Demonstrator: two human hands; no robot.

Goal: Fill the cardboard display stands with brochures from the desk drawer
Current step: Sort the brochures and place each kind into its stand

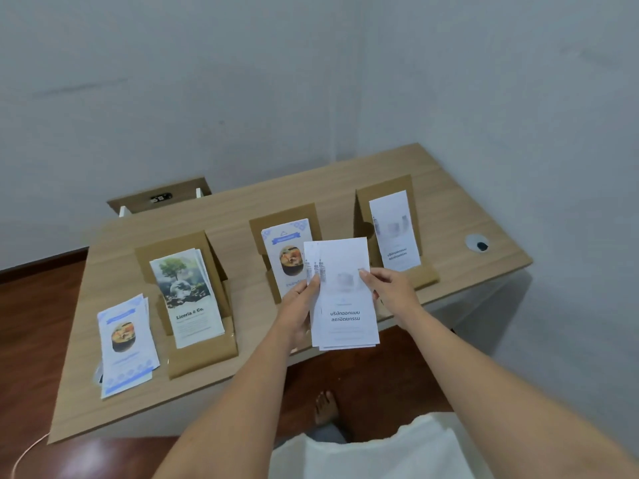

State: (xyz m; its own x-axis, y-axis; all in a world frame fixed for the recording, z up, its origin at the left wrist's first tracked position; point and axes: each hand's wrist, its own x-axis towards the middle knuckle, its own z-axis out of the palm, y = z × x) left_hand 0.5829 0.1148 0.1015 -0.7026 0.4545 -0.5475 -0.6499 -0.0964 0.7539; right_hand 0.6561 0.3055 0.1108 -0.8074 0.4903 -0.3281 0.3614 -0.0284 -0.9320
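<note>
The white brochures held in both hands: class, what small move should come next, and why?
Probably carry the white brochures, held by the left hand and right hand, over to the right stand and slip them in. The brochure already standing there seems to show the same design, while the other two stands hold different ones.
</note>
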